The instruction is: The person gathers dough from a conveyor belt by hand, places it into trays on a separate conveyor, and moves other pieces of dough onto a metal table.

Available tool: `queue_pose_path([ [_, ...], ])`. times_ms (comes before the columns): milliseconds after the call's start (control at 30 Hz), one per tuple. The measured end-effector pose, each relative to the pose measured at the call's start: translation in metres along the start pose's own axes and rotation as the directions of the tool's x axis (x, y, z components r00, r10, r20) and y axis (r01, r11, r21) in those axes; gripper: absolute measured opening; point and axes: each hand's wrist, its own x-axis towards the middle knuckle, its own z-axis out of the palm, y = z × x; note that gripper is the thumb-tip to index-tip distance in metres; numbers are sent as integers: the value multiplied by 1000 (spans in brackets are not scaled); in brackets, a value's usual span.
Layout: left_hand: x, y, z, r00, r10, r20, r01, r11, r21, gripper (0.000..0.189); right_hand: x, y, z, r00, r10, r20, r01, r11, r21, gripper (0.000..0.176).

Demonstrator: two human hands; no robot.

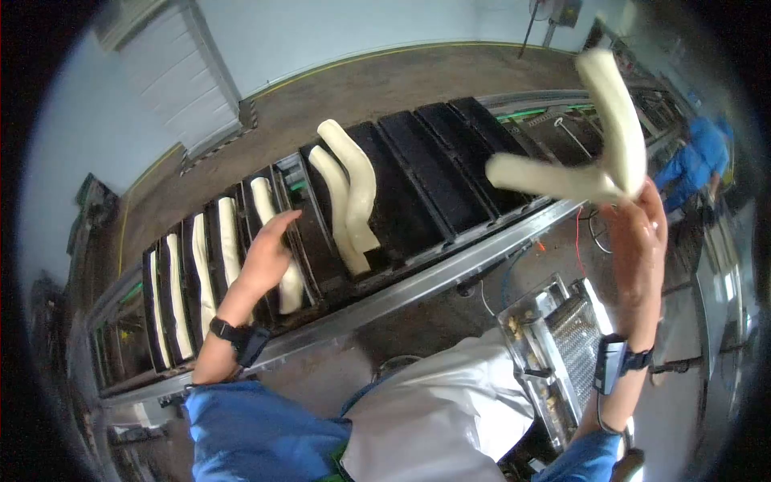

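Observation:
My right hand (638, 233) is raised at the right, closed on the lower ends of two long pale dough pieces. One dough piece (617, 112) stands up from the hand, bent; the other dough piece (546, 178) sticks out to the left. Over the black baking pans (401, 173), my left hand (269, 253) has its fingers stretched out to the right, just above a dough strip (291, 293) in a pan slot; contact cannot be made out. Beside it, two wavy dough pieces (357, 173) lie partly over each other on the pans.
Several straight dough strips (201, 269) lie in the left pan slots. A metal conveyor rail (450, 257) runs along the near side of the pans. Metal equipment (562, 337) stands below right. A person in blue (695, 157) is at the far right.

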Motion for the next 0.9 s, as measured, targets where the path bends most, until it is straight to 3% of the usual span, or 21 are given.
queue_pose_path([
  [33,8,16,1,998,5,-60,-14,990,-140,60,4,-5,20,997,-38,71,34,998,55,49],
  [67,20,25,9,998,-1,-63,-8,990,-139,60,10,3,19,992,-60,108,56,998,38,52],
  [133,49,37,29,994,-89,69,112,856,-504,65,12,7,18,990,-53,133,56,998,-23,57],
  [167,60,47,35,994,-87,65,108,857,-504,65,12,12,8,986,-45,158,51,998,-34,57],
  [233,82,66,47,946,-250,207,321,814,-484,77,8,29,-27,990,-1,138,16,994,-107,56],
  [267,94,58,61,939,-261,224,340,811,-477,86,3,38,-48,992,48,118,-26,984,-178,56],
  [333,103,72,64,957,-267,113,289,911,-293,87,-16,60,-97,989,130,65,-111,964,-242,57],
  [367,100,85,54,970,-228,88,244,907,-343,79,-27,76,-127,981,194,19,-176,922,-344,59],
  [400,103,87,46,960,-233,152,274,889,-367,60,-40,98,-161,966,257,-32,-245,866,-436,61],
  [467,107,98,28,954,-172,247,300,584,-755,46,-69,147,-235,961,268,-64,-229,648,-727,57],
  [500,111,103,31,968,-139,209,251,523,-814,41,-85,174,-268,938,300,-176,-309,488,-816,57],
  [533,119,112,38,975,-173,136,212,571,-793,48,-97,189,-290,909,304,-286,-379,312,-871,57],
  [600,138,121,54,955,-263,138,274,604,-748,64,-107,189,-310,763,472,-442,-498,-7,-867,59],
  [667,151,129,72,900,-388,198,411,606,-681,83,-138,222,-364,833,411,-370,-427,53,-903,58],
  [700,160,131,81,874,-418,246,464,574,-675,90,-146,229,-378,817,419,-396,-437,4,-899,53],
  [800,175,132,109,818,-549,173,520,577,-630,86,-151,225,-383,797,340,-499,-499,-93,-861,52],
  [833,174,148,105,799,-568,197,553,566,-611,81,-137,211,-363,722,370,-584,-569,-162,-806,48],
  [867,190,82,138,843,-452,293,538,681,-497,84,-132,202,-353,722,370,-584,-569,-162,-806,48],
  [900,184,106,130,823,-503,264,567,704,-428,79,-127,195,-344,815,306,-493,-417,-282,-864,37],
])
